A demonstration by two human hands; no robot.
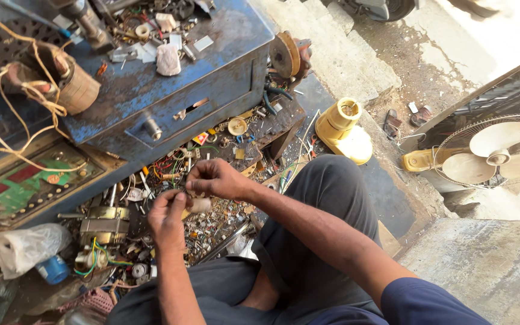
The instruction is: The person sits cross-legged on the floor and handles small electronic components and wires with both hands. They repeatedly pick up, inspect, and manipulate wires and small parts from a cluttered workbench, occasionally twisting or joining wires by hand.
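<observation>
Both hands' fingers (179, 198) hide a small part (200, 205) (unclear).

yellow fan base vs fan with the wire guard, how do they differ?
The yellow fan base is bare: no blades, no guard, an open round socket on top. The fan with the wire guard has cream blades inside its grille. The base stands on the dark ledge near the person's knee; the fan lies further right on the concrete by a grey panel. Both share yellowish plastic housings.
</observation>
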